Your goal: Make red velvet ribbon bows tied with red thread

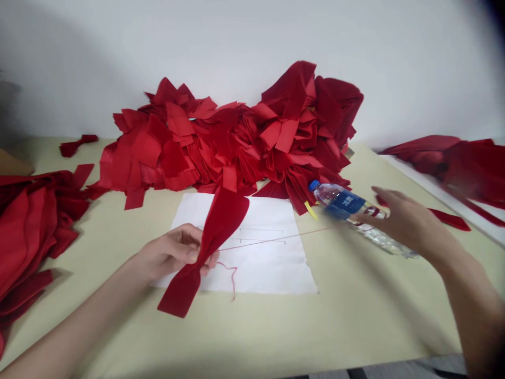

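Note:
My left hand [179, 251] pinches a red velvet ribbon strip [223, 218] at its narrow, gathered middle; both ends flare out. A thin red thread [272, 240] runs nearly straight from that middle towards a clear plastic bottle [342, 204] with a blue cap and blue label. A loose thread tail [233, 279] hangs below the strip. My right hand [406, 218], slightly blurred, is at the bottle, thumb and fingers apart, its thumb overlapping the bottle's side. Whether it touches the bottle is unclear. Red marks show on the bottle between thumb and fingers.
White paper [260, 271] with ruled black lines lies under the left hand. A big heap of red strips [221, 142] stands against the wall. More red cloth [35, 226] lies at left, and another pile [469, 163] on a white board at right. A small red bow [78, 145] lies back left.

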Demonstrator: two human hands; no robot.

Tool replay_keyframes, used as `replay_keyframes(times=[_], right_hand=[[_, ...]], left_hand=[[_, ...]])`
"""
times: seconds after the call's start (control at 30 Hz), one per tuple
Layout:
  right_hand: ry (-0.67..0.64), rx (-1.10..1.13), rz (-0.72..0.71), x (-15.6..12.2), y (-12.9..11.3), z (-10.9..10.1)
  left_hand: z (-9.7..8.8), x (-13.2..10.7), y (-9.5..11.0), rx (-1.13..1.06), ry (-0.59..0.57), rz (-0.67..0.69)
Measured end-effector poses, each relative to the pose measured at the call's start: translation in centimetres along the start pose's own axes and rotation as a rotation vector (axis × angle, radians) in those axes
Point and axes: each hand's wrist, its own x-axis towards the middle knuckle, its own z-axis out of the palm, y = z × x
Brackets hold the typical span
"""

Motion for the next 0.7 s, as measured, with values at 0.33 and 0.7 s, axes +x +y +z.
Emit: replay_keyframes(times=[0.33, 0.7], right_hand=[[-0.564, 0.853, -0.762, -6.1, -17.7, -4.6], [-0.289, 0.778, -0.239, -1.0, -8.2, -1.7]], left_hand=[[1.4, 1.7, -1.5, -0.034, -0.002, -0.021], [0.1, 0.6, -1.0, -0.029, 0.103, 0.003]])
